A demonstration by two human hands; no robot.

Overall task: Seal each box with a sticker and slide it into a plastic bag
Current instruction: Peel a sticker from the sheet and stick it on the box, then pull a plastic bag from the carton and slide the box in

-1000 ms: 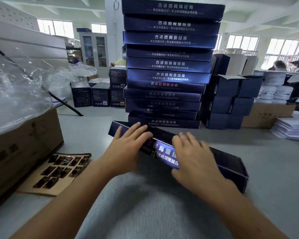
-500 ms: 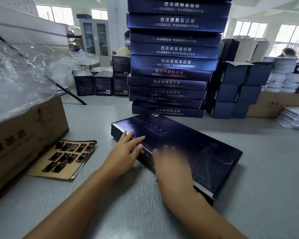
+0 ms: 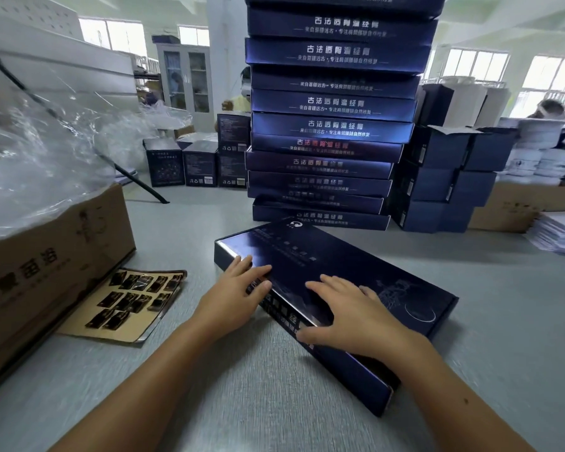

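Clerk: Item one, box [image 3: 323,256]. Where have you got it?

Checker: You have it flat on the table [image 3: 242,402], broad face up, just in front of the stack [image 3: 333,125] of like boxes. Whether its far corner touches the stack cannot be told.

Clerk: Long axis?

Checker: Diagonal to you. It runs from far left to near right: one short end points toward the stack's foot, the other toward your right elbow. The long side with printed lettering faces you.

Clerk: Item two, left hand [image 3: 238,296].

Checker: It rests at the box's near-left corner. Your fingers [image 3: 258,272] are straight and laid over the top edge, not curled round anything.

Clerk: Item three, right hand [image 3: 353,318].

Checker: Palm down on the top face, about midway along the length. Your fingers [image 3: 333,282] are spread and flat, and the thumb hangs over the near long edge onto the lettered side. It presses and does not pinch.

Clerk: Item four, sticker sheet [image 3: 128,305].

Checker: It lies on the table to your left, apart from the box. Dark stickers sit in rows on tan backing, and one corner is curled.

Clerk: Item five, carton [image 3: 46,265].

Checker: Brown, at far left, just beside the sheet, with clear bags [image 3: 30,164] heaped on top.

Clerk: Remainder?

Checker: Smaller boxes [image 3: 444,177] are stacked right of the stack, and paper piles [image 3: 561,236] lie at the right edge.
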